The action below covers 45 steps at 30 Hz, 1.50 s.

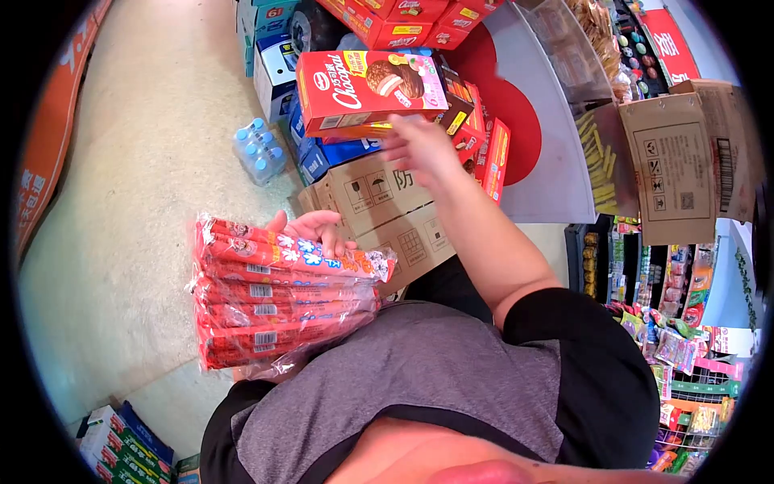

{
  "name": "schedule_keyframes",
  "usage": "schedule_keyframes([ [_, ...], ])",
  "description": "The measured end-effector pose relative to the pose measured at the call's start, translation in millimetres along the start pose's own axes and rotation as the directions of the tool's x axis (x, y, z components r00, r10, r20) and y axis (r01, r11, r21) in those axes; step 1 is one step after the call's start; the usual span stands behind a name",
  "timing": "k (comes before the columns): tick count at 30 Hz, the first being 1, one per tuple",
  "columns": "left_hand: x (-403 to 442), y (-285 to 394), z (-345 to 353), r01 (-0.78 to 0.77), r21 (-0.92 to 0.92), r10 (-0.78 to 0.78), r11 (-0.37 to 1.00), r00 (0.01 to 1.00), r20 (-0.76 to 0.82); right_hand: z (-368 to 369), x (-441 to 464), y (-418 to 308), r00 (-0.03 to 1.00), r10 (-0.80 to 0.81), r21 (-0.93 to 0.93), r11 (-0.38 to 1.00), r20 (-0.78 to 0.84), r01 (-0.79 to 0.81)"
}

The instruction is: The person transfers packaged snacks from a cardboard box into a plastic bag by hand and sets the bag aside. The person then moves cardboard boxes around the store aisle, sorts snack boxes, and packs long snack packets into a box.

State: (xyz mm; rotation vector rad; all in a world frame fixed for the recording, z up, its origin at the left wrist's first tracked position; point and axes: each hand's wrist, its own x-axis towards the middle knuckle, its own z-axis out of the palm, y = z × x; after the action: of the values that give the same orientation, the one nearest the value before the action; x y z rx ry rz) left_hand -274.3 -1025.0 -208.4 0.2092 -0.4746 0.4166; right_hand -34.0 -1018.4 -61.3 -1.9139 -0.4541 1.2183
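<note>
A bundle of long red packets in clear plastic wrap (282, 302) lies across my left forearm against the chest. My left hand (318, 230) curls its fingers over the top packet. Just below the front edge of a red Chocopai box (363, 85) is my right hand (423, 149), slightly blurred, fingers apart and nothing visible in them. That box rests tilted on a stack of other boxes. Beneath my right hand stands a brown cardboard carton (379, 194) with printed symbols.
Shrink-wrapped bottles with blue caps (260, 152) stand on the floor. More red boxes (403, 20) are piled at the top. Right of them is a grey and red display counter (556, 161), with an open cardboard box (669, 169) and snack shelves (685, 355) beyond. Green-and-white cartons (121, 448) sit lower left.
</note>
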Motion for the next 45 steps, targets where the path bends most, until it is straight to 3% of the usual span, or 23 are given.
schedule_keyframes([
  [1,0.7,-1.1,0.2,-0.010,0.002,0.010,1.000,1.000,0.004,-18.8,6.1,4.7,0.943,-0.270,-0.258,0.942,-0.196,0.216],
  [2,1.1,-1.8,-0.4,-0.011,0.000,0.011,1.000,1.000,0.012,-37.4,15.8,8.6,0.780,-0.550,-0.529,0.776,-0.299,0.344],
  [4,3.1,0.1,-1.0,-0.001,-0.003,0.001,1.000,1.000,0.031,-62.1,18.6,-5.0,0.374,-0.889,-0.934,0.333,-0.265,0.128],
  [5,3.4,-0.8,-1.3,0.005,-0.012,-0.005,1.000,0.999,0.036,-73.1,28.3,-8.0,0.438,-0.854,-0.924,0.363,-0.280,0.117],
  [9,-0.1,1.8,-3.2,0.023,-0.018,-0.023,1.000,0.999,0.031,-111.1,86.6,5.4,0.665,-0.738,-0.952,0.271,-0.111,0.142],
  [13,-2.8,-0.2,-8.0,0.015,-0.026,-0.014,1.000,0.999,0.036,-132.5,101.8,-3.8,0.751,-0.658,-0.959,0.240,-0.046,0.152],
  [16,-1.7,0.5,-7.2,0.030,-0.013,-0.030,0.999,0.999,0.034,-126.1,110.4,-23.9,0.833,-0.488,-0.890,0.456,-0.260,-0.011],
  [17,-1.3,-0.1,-7.3,0.029,-0.009,-0.028,1.000,0.999,0.033,-115.9,103.1,-31.5,0.831,-0.422,-0.819,0.570,-0.363,-0.068],
  [20,-0.7,-1.2,-6.7,0.023,0.002,-0.023,1.000,1.000,0.017,-122.9,134.6,-16.8,0.792,-0.388,-0.690,0.721,-0.472,-0.058],
  [22,-1.5,-0.6,-4.1,0.030,0.007,-0.030,1.000,0.999,-0.018,-136.9,124.3,-31.7,0.798,-0.352,-0.722,0.676,-0.489,-0.145],
  [23,-2.1,-0.9,-3.7,0.029,0.003,-0.029,1.000,0.999,-0.012,-145.3,118.9,-35.4,0.814,-0.316,-0.675,0.728,-0.488,-0.122],
  [24,-0.8,-1.6,-4.5,0.024,0.000,-0.024,1.000,1.000,0.000,-150.5,113.5,-41.8,0.860,-0.165,-0.624,0.754,-0.482,-0.205],
  [26,3.8,-4.3,-6.7,0.012,-0.010,-0.012,1.000,1.000,0.024,-143.1,94.4,-49.8,0.916,-0.112,-0.638,0.749,-0.386,-0.178],
  [29,6.3,-5.3,-3.8,0.004,-0.006,-0.004,1.000,1.000,0.023,-117.5,85.5,-55.1,0.933,-0.128,-0.667,0.732,-0.336,-0.140],
  [32,6.1,-2.8,2.5,0.006,0.007,-0.006,1.000,1.000,-0.023,-101.7,92.5,-54.5,0.927,0.006,-0.623,0.739,-0.376,-0.257],
  [36,0.6,-4.0,4.2,0.017,-0.012,-0.017,1.000,0.998,-0.066,-100.7,92.4,-55.1,0.945,0.016,-0.585,0.782,-0.328,-0.217],
  [37,0.5,-3.3,4.4,0.016,-0.003,-0.016,1.000,0.997,-0.072,-114.4,109.5,-52.0,0.941,0.009,-0.693,0.674,-0.337,-0.255],
  [40,-2.4,-2.9,8.2,-0.006,-0.003,0.006,1.000,0.995,-0.105,-121.0,78.0,-78.5,0.942,0.050,-0.677,0.683,-0.331,-0.274],
  [42,-3.6,-3.8,8.0,-0.009,-0.024,0.007,1.000,0.995,-0.102,-163.3,89.9,-78.8,0.951,0.109,-0.417,0.880,-0.291,-0.229],
  [43,-2.9,-4.3,6.8,-0.014,-0.038,0.010,0.999,0.995,-0.097,-149.8,48.2,-91.6,0.955,0.084,-0.352,0.917,-0.283,-0.185],
  [44,-2.6,-4.1,4.9,-0.017,-0.034,0.014,0.999,0.996,-0.089,-161.2,28.7,-97.3,0.970,0.086,-0.401,0.899,-0.227,-0.173],
  [45,-2.9,-3.4,3.1,-0.023,-0.030,0.021,0.999,0.997,-0.081,-157.5,-0.2,-99.2,0.968,0.069,-0.271,0.953,-0.242,-0.136],
])
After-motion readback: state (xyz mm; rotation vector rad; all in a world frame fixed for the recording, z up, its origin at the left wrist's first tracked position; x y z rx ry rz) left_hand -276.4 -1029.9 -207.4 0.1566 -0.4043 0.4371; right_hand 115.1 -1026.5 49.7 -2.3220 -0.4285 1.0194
